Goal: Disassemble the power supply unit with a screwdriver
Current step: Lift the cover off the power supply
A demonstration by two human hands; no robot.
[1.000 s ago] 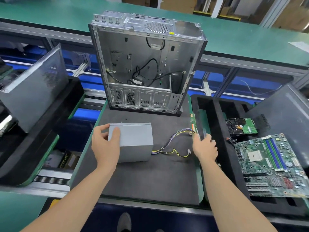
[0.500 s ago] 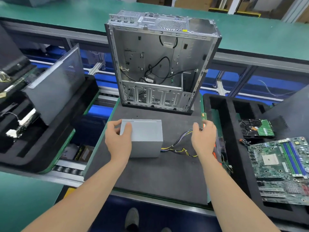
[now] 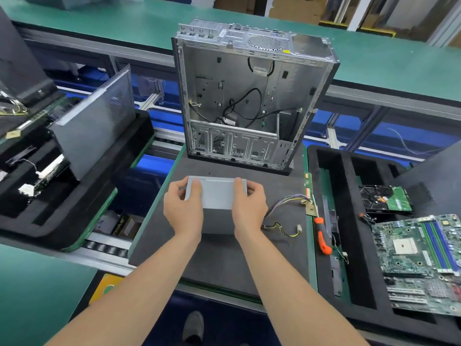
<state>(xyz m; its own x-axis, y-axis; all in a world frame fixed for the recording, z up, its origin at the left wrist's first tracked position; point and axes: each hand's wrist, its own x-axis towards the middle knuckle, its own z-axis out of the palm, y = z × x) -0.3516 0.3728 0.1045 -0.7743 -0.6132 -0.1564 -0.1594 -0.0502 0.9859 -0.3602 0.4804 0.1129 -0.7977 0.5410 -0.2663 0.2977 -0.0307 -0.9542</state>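
Both hands grasp the plain grey metal power supply box [image 3: 216, 193]: the left hand [image 3: 183, 208] clasps its left end, the right hand [image 3: 249, 207] its right end, thumbs over the top face. The box sits on the dark foam-covered surface [image 3: 224, 258], its multicoloured cable bundle [image 3: 284, 211] trailing rightward. It is already out of the upright, gutted silver computer case [image 3: 249, 96] behind. The casing looks unopened, so unscrewing is still to do; the orange-and-black-handled screwdriver [image 3: 322, 237] lies untouched, near the right hand.
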